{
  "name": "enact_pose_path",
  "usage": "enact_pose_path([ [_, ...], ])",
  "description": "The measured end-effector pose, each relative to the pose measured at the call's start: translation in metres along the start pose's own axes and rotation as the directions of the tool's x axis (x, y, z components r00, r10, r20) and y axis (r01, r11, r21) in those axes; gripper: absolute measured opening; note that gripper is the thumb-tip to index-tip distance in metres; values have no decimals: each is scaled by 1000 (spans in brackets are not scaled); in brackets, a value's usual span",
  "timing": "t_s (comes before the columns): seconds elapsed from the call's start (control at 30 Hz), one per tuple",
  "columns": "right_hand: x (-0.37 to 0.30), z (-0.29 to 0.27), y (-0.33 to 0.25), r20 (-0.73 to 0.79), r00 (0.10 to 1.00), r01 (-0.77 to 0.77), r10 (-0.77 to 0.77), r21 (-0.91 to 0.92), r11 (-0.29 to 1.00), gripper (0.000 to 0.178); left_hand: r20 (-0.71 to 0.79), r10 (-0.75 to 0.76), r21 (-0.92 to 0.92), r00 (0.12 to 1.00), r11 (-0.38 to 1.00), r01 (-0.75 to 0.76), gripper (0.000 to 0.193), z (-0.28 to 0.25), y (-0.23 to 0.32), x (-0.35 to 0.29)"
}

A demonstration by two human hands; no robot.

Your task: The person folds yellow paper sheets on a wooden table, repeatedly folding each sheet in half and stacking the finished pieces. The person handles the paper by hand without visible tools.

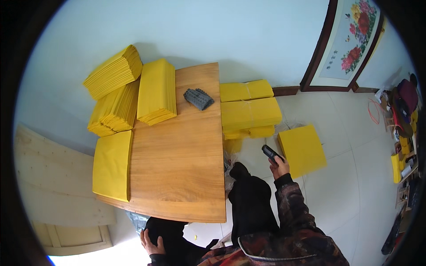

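Note:
My right hand (pixel 279 167) is wrapped round a short black hand tool (pixel 269 152); I cannot make out its exact kind. Its tip points up and left, towards bundled yellow paper stacks (pixel 250 111) on the floor. Close to the right of that hand lies a yellow bundle (pixel 304 148), low on the tiles, with thin strapping or film at its edges. At the lower left, my left hand (pixel 152 243) rests on my black-trousered left thigh with its fingers apart, holding nothing.
A wooden table (pixel 177 159) stands on the left. It carries tall yellow stacks (pixel 156 91), a flat yellow pile (pixel 112 166) and a grey folded cloth-like item (pixel 199 99). A framed flower picture (pixel 346 44) leans at the wall. Cluttered shelves (pixel 406 164) line the right side.

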State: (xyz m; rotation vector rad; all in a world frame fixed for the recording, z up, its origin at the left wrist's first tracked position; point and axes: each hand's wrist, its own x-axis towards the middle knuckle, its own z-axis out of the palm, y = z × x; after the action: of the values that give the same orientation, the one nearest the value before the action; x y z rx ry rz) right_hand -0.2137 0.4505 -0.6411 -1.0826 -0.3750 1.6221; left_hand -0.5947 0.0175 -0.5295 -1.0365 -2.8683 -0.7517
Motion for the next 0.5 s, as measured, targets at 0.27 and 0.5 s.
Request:
enact_pose_path([
  [0.27, 53, 15, 27, -121, 992, 12, -30, -141, 990, 39, 25, 38, 68, 999, 997, -39, 62, -6, 2, -2],
  [0.5, 102, -32, 136, -315, 941, -292, 125, -565, 772, 51, 75, 21, 102, 997, 994, -29, 67, -20, -28, 7],
])
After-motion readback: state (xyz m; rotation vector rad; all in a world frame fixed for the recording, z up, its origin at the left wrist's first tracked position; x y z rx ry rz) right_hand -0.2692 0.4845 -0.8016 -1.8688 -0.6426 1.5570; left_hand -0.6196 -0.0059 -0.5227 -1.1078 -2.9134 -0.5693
